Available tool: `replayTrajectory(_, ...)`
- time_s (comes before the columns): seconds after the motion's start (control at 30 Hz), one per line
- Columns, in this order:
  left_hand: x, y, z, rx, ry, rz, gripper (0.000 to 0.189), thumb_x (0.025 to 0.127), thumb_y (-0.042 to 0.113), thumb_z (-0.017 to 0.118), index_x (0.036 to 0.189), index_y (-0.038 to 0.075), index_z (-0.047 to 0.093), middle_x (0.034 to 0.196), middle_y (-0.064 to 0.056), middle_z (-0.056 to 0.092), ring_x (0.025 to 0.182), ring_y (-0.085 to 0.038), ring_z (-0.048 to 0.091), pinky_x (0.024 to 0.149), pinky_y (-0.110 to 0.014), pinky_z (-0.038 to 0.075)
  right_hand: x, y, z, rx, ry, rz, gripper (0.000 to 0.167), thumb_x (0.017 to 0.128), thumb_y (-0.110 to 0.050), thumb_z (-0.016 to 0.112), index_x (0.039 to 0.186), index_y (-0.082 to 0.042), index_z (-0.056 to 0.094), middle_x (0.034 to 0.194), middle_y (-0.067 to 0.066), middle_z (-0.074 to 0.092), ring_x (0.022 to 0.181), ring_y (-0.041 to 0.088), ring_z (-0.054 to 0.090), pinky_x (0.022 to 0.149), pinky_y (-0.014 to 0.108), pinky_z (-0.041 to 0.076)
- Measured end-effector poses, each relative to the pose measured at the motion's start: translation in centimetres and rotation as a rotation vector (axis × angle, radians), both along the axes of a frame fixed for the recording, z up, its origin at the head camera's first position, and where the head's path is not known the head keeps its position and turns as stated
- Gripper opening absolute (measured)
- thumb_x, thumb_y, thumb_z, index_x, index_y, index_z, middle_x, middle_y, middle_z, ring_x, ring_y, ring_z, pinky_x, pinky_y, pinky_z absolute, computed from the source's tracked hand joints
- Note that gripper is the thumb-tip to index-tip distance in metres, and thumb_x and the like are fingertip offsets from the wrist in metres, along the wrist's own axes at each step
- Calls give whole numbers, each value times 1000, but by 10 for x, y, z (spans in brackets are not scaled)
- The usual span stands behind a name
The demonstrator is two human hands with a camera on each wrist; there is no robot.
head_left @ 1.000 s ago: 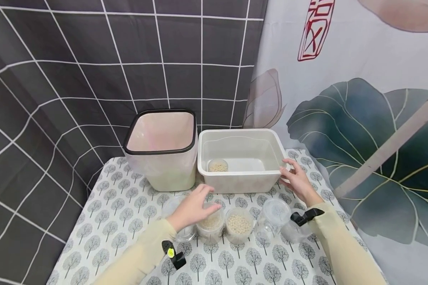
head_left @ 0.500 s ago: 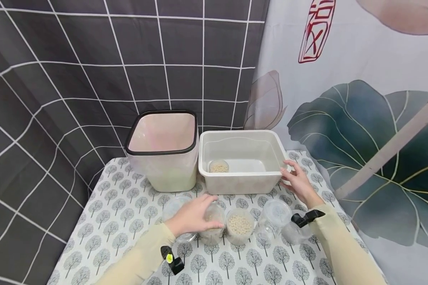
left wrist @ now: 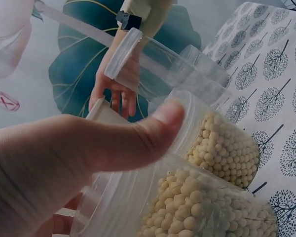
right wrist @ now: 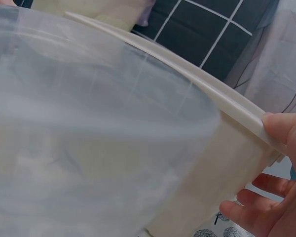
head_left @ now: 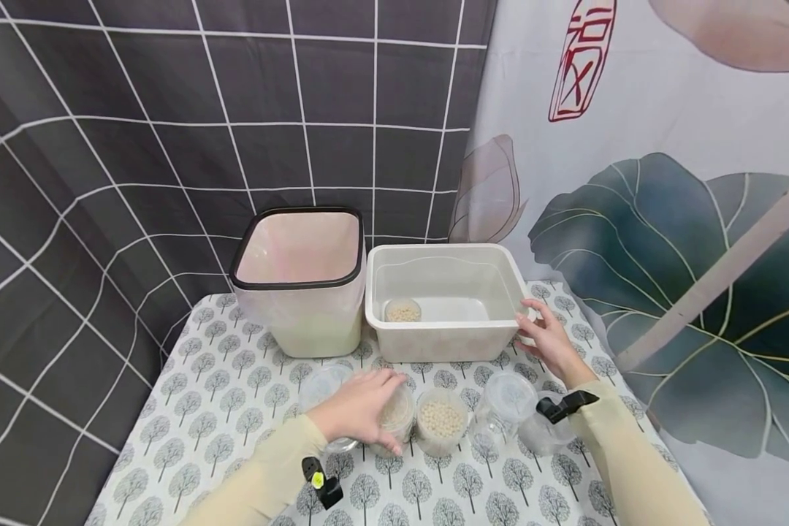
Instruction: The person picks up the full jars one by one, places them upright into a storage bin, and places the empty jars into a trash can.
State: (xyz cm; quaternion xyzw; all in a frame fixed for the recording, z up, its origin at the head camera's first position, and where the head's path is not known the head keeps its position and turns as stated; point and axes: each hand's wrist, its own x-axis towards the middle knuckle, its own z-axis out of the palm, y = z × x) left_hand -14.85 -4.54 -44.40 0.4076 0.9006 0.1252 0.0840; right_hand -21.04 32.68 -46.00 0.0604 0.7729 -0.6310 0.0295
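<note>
The left grip is closing round a lidded jar of pale beans, its thumb now sitting lower, on the near side, whereas half a second ago it was lying across the jar's right side. A second ago this grip was hovering over the jar. The jar is standing on the desk inside that grip. The right grip is staying where it was, loosely spread and touching the right rim of the white tub.

Just right of the left grip, a second bean jar is standing; farther right come a clear jar and a translucent jar. A clear lidded container is showing behind the left grip. Beyond it, a black-rimmed bin is standing in its old place.

Above the right grip, red seal-style characters are showing on the pale curtain; I cannot read them surely.
</note>
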Motion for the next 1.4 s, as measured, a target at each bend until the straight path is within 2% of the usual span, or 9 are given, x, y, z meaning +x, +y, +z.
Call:
replayTrajectory(0.13,-1,3,3,-64,36,-13,120,48,67,73,141,3,33,138,-9,42,125,-25,41,108,-42,27,-1,1,0,5,9,2,65,93,-41,53,144,-15,23,111,15,43,110,35,51,91,49,46)
replayTrajectory(0.27,0,6,1,-93,56,-22,115,50,62,77,139,3,36,133,-8,45,119,-24,46,104,-40,35,0,2,-1,0,-4,-3,64,93,-40,53,143,-15,24,109,14,43,102,24,56,90,47,47)
replayTrajectory(0.37,1,7,-1,-91,56,-4,107,55,56,80,139,6,38,131,-7,47,117,-22,47,101,-40,38,1,3,-1,-9,-15,-3,64,93,-39,54,143,-14,24,107,13,43,95,15,59,90,46,48)
replayTrajectory(0.43,2,8,-3,-76,54,14,102,57,51,82,138,7,40,129,-6,48,116,-21,48,100,-41,40,1,3,-1,1,-17,-2,64,92,-40,54,143,-15,24,107,13,43,95,14,59,89,45,48)
replayTrajectory(0.6,2,11,-4,-49,51,20,98,57,46,83,137,8,42,126,-5,49,112,-19,49,97,-39,42,3,2,0,32,-20,2,64,93,-41,52,144,-16,23,111,15,43,105,26,56,89,44,49)
replayTrajectory(0.77,1,12,-1,-48,40,16,95,59,44,83,136,6,43,127,-6,50,112,-20,49,97,-40,43,3,1,3,20,-25,9,65,93,-41,51,145,-17,21,113,15,43,113,37,50,90,46,47)
replayTrajectory(0.97,-3,11,12,-38,32,19,94,61,43,82,137,5,43,130,-8,49,114,-21,50,97,-41,43,2,1,4,3,-34,10,62,95,-37,51,145,-16,21,114,14,43,117,42,46,91,48,46)
replayTrajectory(1.1,-5,11,24,-23,55,24,94,61,44,81,137,5,42,129,-7,50,113,-20,50,97,-37,43,0,1,5,-4,-25,9,62,94,-38,52,144,-15,22,114,15,42,115,41,47,90,47,47)
replayTrajectory(1.4,-10,10,45,32,132,21,93,60,44,81,137,7,43,126,-7,50,111,-21,50,97,-38,42,-2,2,3,-19,-26,12,63,93,-39,53,143,-16,24,113,14,43,110,35,52,88,44,49)
